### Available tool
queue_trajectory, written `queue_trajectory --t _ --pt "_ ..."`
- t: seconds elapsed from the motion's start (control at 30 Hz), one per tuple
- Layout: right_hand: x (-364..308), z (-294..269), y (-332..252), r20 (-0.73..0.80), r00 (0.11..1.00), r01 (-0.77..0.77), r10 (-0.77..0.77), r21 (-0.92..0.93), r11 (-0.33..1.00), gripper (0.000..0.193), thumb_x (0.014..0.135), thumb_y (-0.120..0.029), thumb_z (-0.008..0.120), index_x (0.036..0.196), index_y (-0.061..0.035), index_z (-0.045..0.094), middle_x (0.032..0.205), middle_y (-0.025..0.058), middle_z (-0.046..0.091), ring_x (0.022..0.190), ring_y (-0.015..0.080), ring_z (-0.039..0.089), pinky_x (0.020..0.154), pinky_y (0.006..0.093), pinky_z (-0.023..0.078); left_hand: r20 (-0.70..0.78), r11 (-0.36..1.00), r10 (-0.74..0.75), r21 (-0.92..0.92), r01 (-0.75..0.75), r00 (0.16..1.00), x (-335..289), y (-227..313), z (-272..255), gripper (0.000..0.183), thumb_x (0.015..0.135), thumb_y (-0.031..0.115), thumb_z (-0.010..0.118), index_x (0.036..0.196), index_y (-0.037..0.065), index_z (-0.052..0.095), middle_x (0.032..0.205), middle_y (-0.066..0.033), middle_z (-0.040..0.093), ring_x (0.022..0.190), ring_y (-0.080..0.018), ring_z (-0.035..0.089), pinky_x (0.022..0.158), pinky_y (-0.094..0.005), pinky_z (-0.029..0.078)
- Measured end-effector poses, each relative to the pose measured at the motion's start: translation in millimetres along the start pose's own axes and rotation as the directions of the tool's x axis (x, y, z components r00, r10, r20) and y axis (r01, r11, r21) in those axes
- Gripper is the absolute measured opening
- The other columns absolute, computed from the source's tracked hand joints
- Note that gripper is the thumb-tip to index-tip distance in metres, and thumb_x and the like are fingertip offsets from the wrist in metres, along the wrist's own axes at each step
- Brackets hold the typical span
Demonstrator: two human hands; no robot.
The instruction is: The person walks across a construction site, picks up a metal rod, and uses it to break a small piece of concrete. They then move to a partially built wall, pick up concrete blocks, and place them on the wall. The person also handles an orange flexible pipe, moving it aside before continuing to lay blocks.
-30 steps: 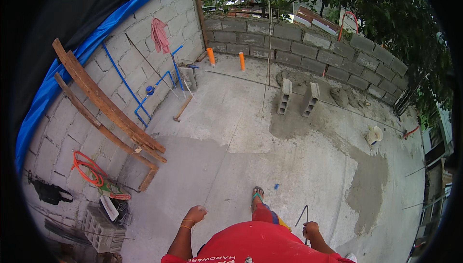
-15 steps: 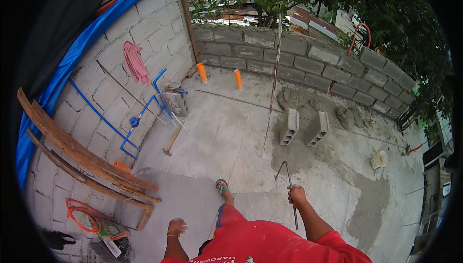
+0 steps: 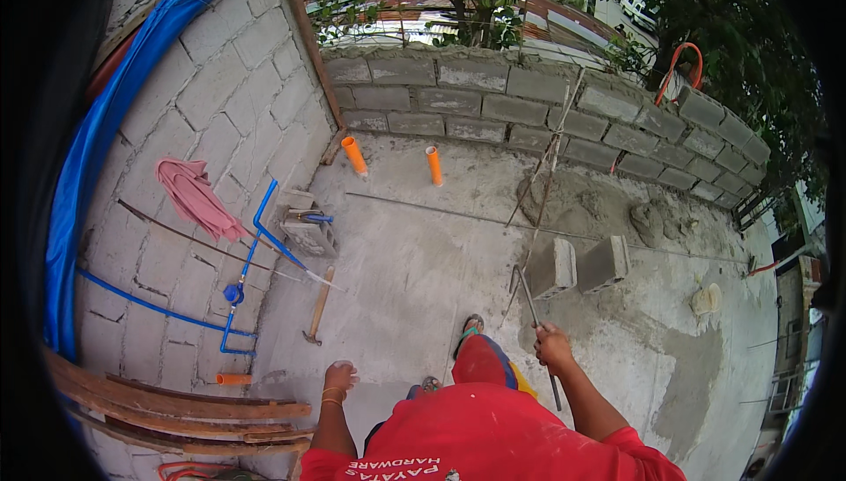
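My right hand (image 3: pixel 553 347) is closed around a steel bar (image 3: pixel 528 294), whose far end is bent back into a hook. The bar slants forward over the concrete floor, its hook close to a hollow block (image 3: pixel 553 271); whether they touch I cannot tell. My left hand (image 3: pixel 340 377) hangs beside my body with loosely spread fingers and nothing in it. Ahead of that hand a claw hammer (image 3: pixel 321 305) with a wooden handle lies on the floor. A second hollow block (image 3: pixel 604 266) stands right of the first.
Two orange pipes (image 3: pixel 354 156) rise from the floor. A long thin rod (image 3: pixel 458 211) crosses it, with a mortar heap (image 3: pixel 652 216) beyond. Blue piping (image 3: pixel 233 293), pink cloth (image 3: pixel 198 199) and wooden planks (image 3: pixel 185 410) line the left wall. Thin upright rods (image 3: pixel 555 141) stand ahead.
I have stepped forward, so the blocks and hammer appear nearer. The bent bar is still in my right hand, its hook now near the hollow blocks. My left hand stays empty.
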State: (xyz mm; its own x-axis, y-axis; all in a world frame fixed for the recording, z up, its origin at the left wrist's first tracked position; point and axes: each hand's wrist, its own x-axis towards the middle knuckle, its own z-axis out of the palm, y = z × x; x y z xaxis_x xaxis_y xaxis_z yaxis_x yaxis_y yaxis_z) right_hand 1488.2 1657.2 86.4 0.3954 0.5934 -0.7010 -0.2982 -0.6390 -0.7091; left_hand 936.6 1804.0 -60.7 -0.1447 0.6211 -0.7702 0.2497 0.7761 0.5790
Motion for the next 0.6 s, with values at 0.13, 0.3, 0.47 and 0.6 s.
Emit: queue_trajectory --t 0.13,0.3,0.47,0.6 --pt "121 26 -47 -0.062 0.997 0.035 -0.041 -0.1 0.994 0.024 0.105 -0.025 0.052 0.117 -0.0092 0.066 0.061 -0.0013 0.048 0.044 0.0118 0.041 0.04 0.0315 0.031 0.074 0.975 0.032 0.217 -0.048 0.997 82 104 43 0.03 0.099 0.024 0.055 0.125 0.011 0.062 0.11 -0.0077 0.074 0.078 -0.0221 0.074 0.061 -0.0367 0.051" --pt "241 34 -143 -0.032 0.996 0.08 -0.082 -0.054 0.995 0.023 0.102 -0.022 0.053 0.115 -0.0083 0.067 0.06 -0.0004 0.049 0.044 0.0125 0.042 0.04 0.034 0.032 0.036 0.974 -0.148 0.179 0.139 0.988 154 210 92 0.027 0.101 0.024 0.053 0.124 0.013 0.062 0.111 -0.0074 0.074 0.079 -0.0243 0.075 0.062 -0.04 0.052" --pt "320 63 -243 -0.076 0.992 0.102 -0.105 -0.041 0.994 0.021 0.103 -0.02 0.051 0.112 -0.0085 0.066 0.061 -0.0014 0.05 0.044 0.0101 0.042 0.039 0.031 0.031 0.113 0.967 -0.146 0.224 0.118 0.983 231 320 128 0.027 0.103 0.025 0.051 0.125 0.013 0.062 0.113 -0.0078 0.074 0.083 -0.0265 0.076 0.062 -0.0421 0.052" --pt "386 77 -307 -0.11 0.99 0.103 -0.093 0.091 0.99 0.02 0.105 -0.022 0.05 0.114 -0.0096 0.064 0.062 -0.002 0.048 0.044 0.0091 0.039 0.038 0.0289 0.028 0.102 0.943 -0.131 0.32 0.093 0.986 315 411 167 0.028 0.103 0.025 0.051 0.126 0.013 0.061 0.111 -0.0075 0.073 0.085 -0.0266 0.076 0.06 -0.0414 0.051"
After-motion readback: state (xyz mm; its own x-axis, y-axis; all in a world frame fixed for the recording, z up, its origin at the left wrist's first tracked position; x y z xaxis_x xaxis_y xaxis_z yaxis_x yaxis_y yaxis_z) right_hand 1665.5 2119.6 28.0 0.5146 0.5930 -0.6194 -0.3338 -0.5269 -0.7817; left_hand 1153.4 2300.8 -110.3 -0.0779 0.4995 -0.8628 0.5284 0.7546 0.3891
